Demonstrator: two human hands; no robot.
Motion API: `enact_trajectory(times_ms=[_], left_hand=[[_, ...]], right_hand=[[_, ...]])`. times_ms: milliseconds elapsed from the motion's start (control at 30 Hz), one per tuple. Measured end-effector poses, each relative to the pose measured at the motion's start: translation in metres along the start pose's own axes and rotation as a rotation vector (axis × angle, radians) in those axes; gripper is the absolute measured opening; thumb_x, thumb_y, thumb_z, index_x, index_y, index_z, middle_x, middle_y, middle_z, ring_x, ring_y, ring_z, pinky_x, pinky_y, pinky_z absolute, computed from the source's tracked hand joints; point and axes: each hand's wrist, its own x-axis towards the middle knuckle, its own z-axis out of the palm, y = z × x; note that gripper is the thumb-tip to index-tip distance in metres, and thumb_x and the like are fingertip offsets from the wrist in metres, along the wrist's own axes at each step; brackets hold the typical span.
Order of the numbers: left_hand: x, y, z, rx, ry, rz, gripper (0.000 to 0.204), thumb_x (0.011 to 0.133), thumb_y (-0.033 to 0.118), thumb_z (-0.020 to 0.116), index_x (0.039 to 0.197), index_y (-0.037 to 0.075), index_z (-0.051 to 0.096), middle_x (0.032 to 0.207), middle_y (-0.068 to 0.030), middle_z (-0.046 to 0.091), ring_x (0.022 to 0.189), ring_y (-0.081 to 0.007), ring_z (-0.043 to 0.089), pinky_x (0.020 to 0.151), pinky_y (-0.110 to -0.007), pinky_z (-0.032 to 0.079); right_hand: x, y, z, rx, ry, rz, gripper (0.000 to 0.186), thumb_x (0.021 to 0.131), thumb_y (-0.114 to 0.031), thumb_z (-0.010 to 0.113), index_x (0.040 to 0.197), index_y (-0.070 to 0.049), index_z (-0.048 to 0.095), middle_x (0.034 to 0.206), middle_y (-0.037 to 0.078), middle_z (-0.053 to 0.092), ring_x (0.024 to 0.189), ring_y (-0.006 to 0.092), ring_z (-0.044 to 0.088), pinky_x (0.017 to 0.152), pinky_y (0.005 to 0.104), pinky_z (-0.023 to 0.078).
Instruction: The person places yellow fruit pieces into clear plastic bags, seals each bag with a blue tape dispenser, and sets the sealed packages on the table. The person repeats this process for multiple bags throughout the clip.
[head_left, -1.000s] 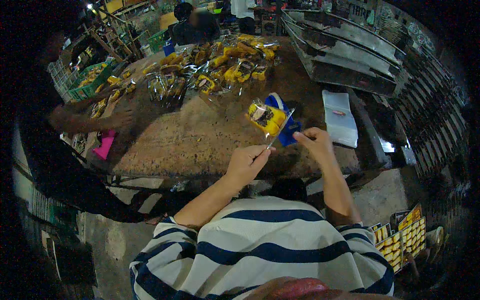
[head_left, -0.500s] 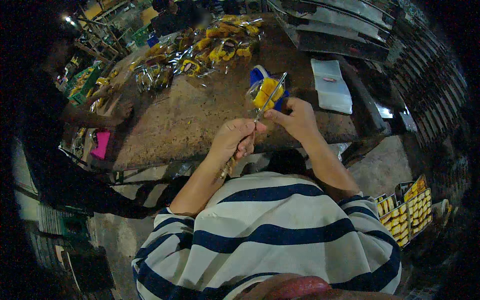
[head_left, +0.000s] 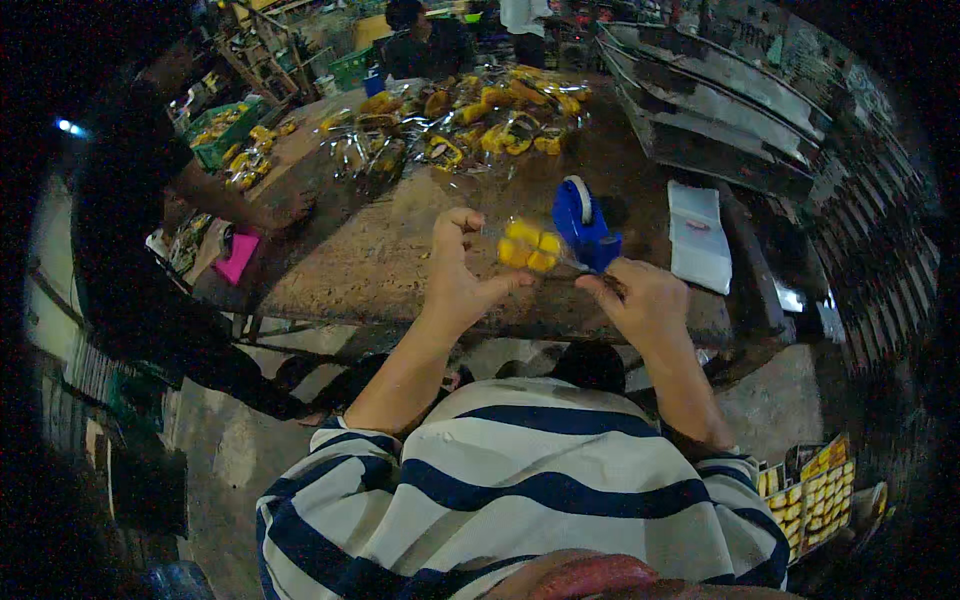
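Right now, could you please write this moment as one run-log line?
left hand: open beside bagged yellow bread | right hand: pinching bag's neck | blue tape dispenser: beyond right hand | clear bags: stacked at right

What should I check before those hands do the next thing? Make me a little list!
1. Right hand pinching the wrapper end of the yellow packet: ok.
2. Left hand free: ok, open beside the packet.
3. Blue tape dispenser close by: ok, just beyond the right hand on the table.
4. Clear bags in a stack: ok, right of the dispenser.
5. Wrapper end taped shut: cannot tell, too small.
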Motion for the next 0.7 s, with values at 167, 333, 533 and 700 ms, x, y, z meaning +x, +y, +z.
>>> enact_trajectory(times_ms=[167,333,533,700], left_hand=[[-0.004,0.005,-0.021,-0.594,-0.463,-0.207,0.067,0.058,0.014,0.086,0.115,0.005,0.052,0.106,-0.0081,0.062,0.102,-0.0201,0.057,0.088,-0.033,0.045],[-0.004,-0.002,-0.048,-0.396,-0.481,-0.161,0.036,0.065,0.005,0.079,0.098,0.003,0.068,0.102,-0.0099,0.066,0.096,-0.0163,0.062,0.086,-0.029,0.047],[0.019,-0.063,-0.122,-0.151,-0.442,-0.441,0.028,0.068,0.001,0.074,0.095,0.002,0.068,0.094,-0.0049,0.067,0.089,-0.0143,0.062,0.080,-0.029,0.049],[0.085,-0.128,-0.204,-0.361,0.908,-0.108,0.053,0.084,0.010,0.064,0.128,0.003,0.035,0.121,-0.0137,0.047,0.096,-0.0209,0.055,0.085,-0.032,0.046]], right_hand=[[0.002,-0.013,-0.015,-0.121,0.333,-0.275,0.032,0.065,-0.043,0.074,0.081,-0.018,0.064,0.077,0.003,0.054,0.077,0.0224,0.054,0.068,0.0377,0.036],[-0.005,0.013,0.005,-0.242,0.372,-0.262,0.036,0.066,-0.048,0.070,0.086,-0.018,0.064,0.092,0.006,0.056,0.090,0.0268,0.051,0.083,0.0475,0.032],[-0.028,0.110,0.016,-0.316,0.395,-0.053,0.033,0.071,-0.040,0.070,0.088,-0.013,0.063,0.088,0.005,0.054,0.089,0.0257,0.050,0.079,0.0420,0.032],[-0.060,0.148,0.043,-0.358,0.325,0.108,0.034,0.076,-0.044,0.066,0.084,-0.011,0.063,0.089,0.010,0.059,0.087,0.0285,0.054,0.080,0.0447,0.036]])
